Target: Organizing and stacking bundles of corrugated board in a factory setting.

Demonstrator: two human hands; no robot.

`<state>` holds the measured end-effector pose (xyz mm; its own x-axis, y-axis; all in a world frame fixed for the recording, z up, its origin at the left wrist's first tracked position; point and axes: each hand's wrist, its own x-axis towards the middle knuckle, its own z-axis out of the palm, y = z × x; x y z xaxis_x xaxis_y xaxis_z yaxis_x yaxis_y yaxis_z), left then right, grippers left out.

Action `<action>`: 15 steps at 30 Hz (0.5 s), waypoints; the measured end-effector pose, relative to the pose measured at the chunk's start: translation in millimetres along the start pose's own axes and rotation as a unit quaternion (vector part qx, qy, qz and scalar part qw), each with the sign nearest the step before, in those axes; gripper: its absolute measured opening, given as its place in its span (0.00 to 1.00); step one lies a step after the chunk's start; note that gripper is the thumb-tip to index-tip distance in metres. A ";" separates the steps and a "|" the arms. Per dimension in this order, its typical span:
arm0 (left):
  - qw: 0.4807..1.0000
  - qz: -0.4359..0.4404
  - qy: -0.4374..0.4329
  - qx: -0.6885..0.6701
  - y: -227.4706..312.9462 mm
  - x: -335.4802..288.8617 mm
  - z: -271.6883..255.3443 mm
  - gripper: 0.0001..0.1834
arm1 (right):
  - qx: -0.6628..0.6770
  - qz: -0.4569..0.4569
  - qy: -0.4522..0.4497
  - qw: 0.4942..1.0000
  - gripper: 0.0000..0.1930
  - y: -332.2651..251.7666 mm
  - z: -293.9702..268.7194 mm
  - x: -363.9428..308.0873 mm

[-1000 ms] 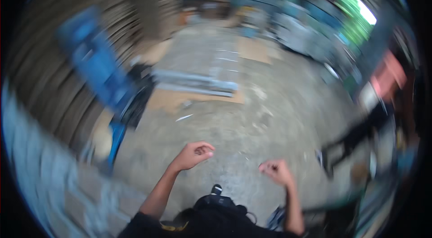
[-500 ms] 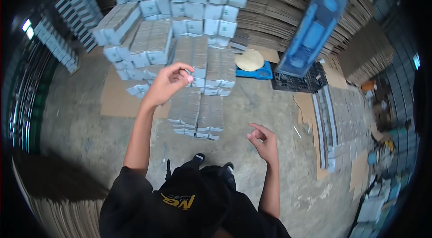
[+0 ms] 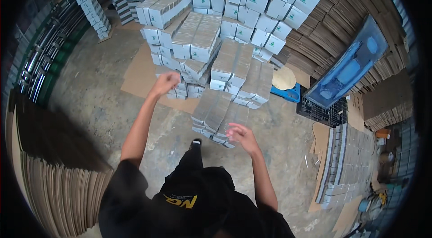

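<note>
The left hand (image 3: 165,83) is curled (whether fully closed cannot be told); the right hand (image 3: 243,138) is loosely open, nothing seen in it. The 2 are held apart. The near bundles (image 3: 210,105) are stacked low ahead, partly overlapped by the right hand. Probably heavy and stiff, with crushable corners, each is best grasped beneath both ends.

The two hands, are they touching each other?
Apart: the head view shows a clear gap, stacked bundles visible through it, between left hand and right hand.
</note>
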<state>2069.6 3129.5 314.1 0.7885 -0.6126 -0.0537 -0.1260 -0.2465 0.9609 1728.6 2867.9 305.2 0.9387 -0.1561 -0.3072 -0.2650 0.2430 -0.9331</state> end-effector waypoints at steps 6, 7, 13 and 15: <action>0.973 0.152 0.081 0.157 18.8 241.2 2.8 0.22 | 0.114 0.037 0.154 0.981 0.21 -20.4 -37.3 196.4; 0.927 0.189 0.164 0.279 8.5 272.6 -24.0 0.25 | 0.069 0.002 0.178 0.982 0.20 -29.2 -29.9 248.3; 0.811 0.176 0.207 0.519 -39.8 339.8 82.0 0.27 | -0.495 -0.075 0.471 0.726 0.38 33.0 -103.7 407.7; 0.804 0.172 0.231 0.521 -40.2 331.1 55.8 0.26 | -0.472 0.061 0.444 0.759 0.40 14.1 -44.3 440.9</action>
<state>2302.2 2894.7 242.5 0.7081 -0.4937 0.5048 -0.6301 -0.7644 0.1364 2129.0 2760.1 148.4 0.4864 -0.8736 -0.0152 -0.7720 -0.4216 -0.4758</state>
